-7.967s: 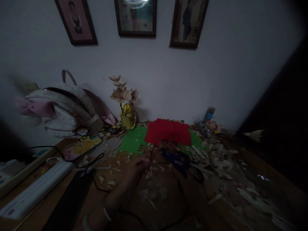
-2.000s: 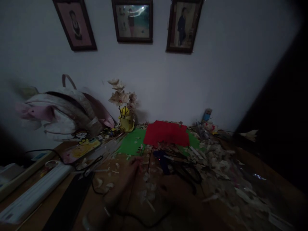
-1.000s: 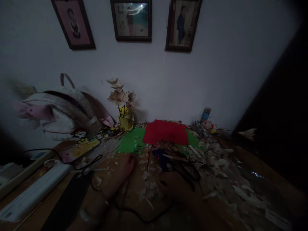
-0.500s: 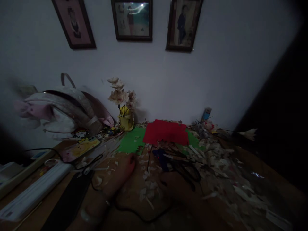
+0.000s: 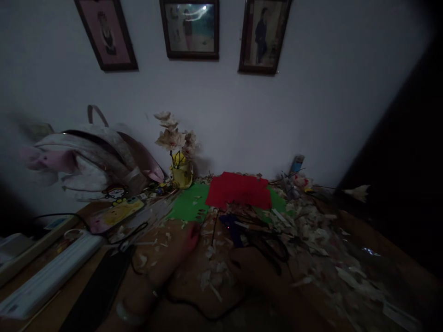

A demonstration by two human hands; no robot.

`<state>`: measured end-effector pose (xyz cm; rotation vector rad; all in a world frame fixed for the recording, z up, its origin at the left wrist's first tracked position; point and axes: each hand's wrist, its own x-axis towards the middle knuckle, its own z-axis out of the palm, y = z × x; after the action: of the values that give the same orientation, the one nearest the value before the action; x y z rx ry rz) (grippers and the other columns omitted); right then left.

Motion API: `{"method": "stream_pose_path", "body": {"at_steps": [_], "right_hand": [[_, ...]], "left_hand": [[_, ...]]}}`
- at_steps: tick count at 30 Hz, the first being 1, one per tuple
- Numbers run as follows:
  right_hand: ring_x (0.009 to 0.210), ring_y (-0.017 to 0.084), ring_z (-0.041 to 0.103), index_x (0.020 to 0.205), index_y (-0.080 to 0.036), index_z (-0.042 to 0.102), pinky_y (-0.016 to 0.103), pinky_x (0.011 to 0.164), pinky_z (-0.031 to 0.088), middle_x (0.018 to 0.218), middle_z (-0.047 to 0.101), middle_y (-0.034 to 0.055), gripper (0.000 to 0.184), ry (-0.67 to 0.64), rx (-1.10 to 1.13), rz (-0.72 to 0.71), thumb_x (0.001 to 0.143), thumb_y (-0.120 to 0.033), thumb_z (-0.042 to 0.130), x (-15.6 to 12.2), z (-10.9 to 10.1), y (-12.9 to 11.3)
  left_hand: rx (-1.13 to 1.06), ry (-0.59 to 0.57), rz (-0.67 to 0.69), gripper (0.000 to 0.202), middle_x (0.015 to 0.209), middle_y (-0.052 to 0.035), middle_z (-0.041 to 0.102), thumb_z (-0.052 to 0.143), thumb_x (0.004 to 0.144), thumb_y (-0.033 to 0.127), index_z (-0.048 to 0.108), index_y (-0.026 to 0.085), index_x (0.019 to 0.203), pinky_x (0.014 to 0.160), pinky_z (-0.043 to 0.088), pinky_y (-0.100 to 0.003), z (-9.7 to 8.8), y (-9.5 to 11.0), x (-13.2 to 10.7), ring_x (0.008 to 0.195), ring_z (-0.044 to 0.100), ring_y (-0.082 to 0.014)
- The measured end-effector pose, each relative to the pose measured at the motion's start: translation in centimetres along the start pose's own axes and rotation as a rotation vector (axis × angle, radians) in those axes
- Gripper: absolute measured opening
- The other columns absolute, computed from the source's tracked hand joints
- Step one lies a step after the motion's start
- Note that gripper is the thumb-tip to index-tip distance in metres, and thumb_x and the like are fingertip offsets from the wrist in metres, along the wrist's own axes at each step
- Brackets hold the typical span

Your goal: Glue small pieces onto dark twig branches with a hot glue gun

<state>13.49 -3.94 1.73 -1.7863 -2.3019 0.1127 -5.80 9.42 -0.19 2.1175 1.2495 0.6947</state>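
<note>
Blue glue gun [image 5: 234, 232] lies just beyond right hand [image 5: 249, 265] (can't tell its grip's closure).

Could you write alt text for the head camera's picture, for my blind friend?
A person's left hand and right hand at a dim table littered with pale scraps, the right beside a blue glue gun; beyond are a red sheet and flowers in a yellow pot.

A dark-blue, pistol-shaped glue gun [image 5: 233, 229] shows one red dot of light. One flat rectangular sheet [image 5: 238, 190] is plain red, another flat sheet [image 5: 188, 200] green. Thin, curled scraps [image 5: 316, 233] look cream; the soft fabric backpack [image 5: 92, 170] is whitish and pink.
</note>
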Motion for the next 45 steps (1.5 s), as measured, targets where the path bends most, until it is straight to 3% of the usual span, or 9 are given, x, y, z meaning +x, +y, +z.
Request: {"method": "stream_pose_path", "body": {"at_steps": [13,18,25,29,33,37,40,43,45], "right_hand": [[0.063,0.012,0.059,0.070,-0.019,0.060,0.025,0.051,0.022,0.071,0.066,0.0015,0.029,0.015,-0.018,0.001,0.084,-0.030,0.036,0.0,0.3,0.1],[0.063,0.012,0.060,0.069,-0.019,0.059,0.025,0.050,0.022,0.070,0.066,0.0005,0.027,0.013,-0.001,0.018,0.082,-0.029,0.038,-0.1,0.3,0.1],[0.063,0.013,0.060,0.068,-0.019,0.059,0.025,0.049,0.021,0.069,0.066,0.0009,0.029,0.036,-0.013,-0.007,0.083,-0.031,0.037,0.0,0.8,0.6],[0.060,0.011,0.059,0.068,-0.019,0.058,0.025,0.049,0.021,0.068,0.066,0.0006,0.028,0.090,0.006,-0.028,0.083,-0.030,0.037,-0.1,0.9,0.4],[0.052,0.009,0.053,0.057,-0.017,0.055,0.023,0.049,0.023,0.056,0.061,-0.0001,0.027,0.237,0.056,-0.038,0.078,-0.026,0.042,-0.6,-0.4,1.0],[0.052,0.010,0.050,0.049,-0.017,0.053,0.022,0.052,0.027,0.052,0.057,0.0017,0.025,0.441,0.035,0.159,0.071,-0.022,0.044,-1.4,-3.2,3.8],[0.055,0.013,0.050,0.055,-0.017,0.057,0.023,0.052,0.029,0.055,0.057,0.0035,0.034,0.611,-0.009,0.534,0.079,-0.032,0.038,-2.3,-5.0,7.6],[0.061,0.015,0.054,0.074,-0.019,0.064,0.023,0.053,0.032,0.070,0.063,0.0055,0.035,0.567,0.019,0.824,0.080,-0.040,0.037,-3.2,-5.3,11.8],[0.073,0.019,0.056,0.084,-0.016,0.065,0.026,0.061,0.036,0.080,0.064,0.0096,0.035,0.458,-0.026,0.813,0.077,-0.042,0.042,-3.6,-4.5,14.1]], "left_hand": [[0.091,-0.029,0.054,0.017,0.077,-0.0060,0.064,0.044,0.074,0.022,0.057,0.017,0.084,0.061,0.038,-0.026,0.1,-0.7,0.2,0.068,0.057,-0.0185],[0.147,-0.036,0.003,0.017,0.079,-0.0060,0.064,0.045,0.074,0.022,0.056,0.016,0.084,0.064,0.039,-0.026,0.3,-0.9,0.3,0.071,0.057,-0.0182],[0.173,-0.070,0.000,0.017,0.079,-0.0053,0.063,0.043,0.075,0.021,0.056,0.016,0.084,0.063,0.040,-0.026,-0.4,0.3,0.0,0.070,0.057,-0.0166],[0.178,-0.062,0.014,0.016,0.081,-0.0051,0.063,0.043,0.076,0.020,0.056,0.016,0.084,0.064,0.039,-0.025,-0.8,1.0,-0.1,0.072,0.057,-0.0159],[0.216,-0.044,0.009,0.018,0.079,-0.0069,0.063,0.041,0.077,0.022,0.057,0.014,0.082,0.062,0.039,-0.025,-0.9,1.2,-0.1,0.071,0.057,-0.0167],[0.195,-0.019,0.008,0.022,0.080,-0.0080,0.063,0.039,0.079,0.025,0.056,0.013,0.086,0.063,0.039,-0.026,-0.8,1.2,-0.1,0.071,0.057,-0.0174],[0.201,-0.008,0.019,0.020,0.080,-0.0072,0.063,0.040,0.079,0.025,0.056,0.014,0.085,0.062,0.039,-0.026,-1.0,1.5,-0.2,0.070,0.056,-0.0168],[0.229,0.015,0.046,0.019,0.079,-0.0063,0.063,0.041,0.078,0.024,0.057,0.015,0.082,0.064,0.039,-0.025,-1.3,2.0,-0.4,0.071,0.056,-0.0164],[0.246,0.026,0.043,0.020,0.077,-0.0059,0.063,0.040,0.079,0.024,0.057,0.015,0.083,0.063,0.039,-0.026,-1.3,2.3,-0.5,0.069,0.056,-0.0165]]}}
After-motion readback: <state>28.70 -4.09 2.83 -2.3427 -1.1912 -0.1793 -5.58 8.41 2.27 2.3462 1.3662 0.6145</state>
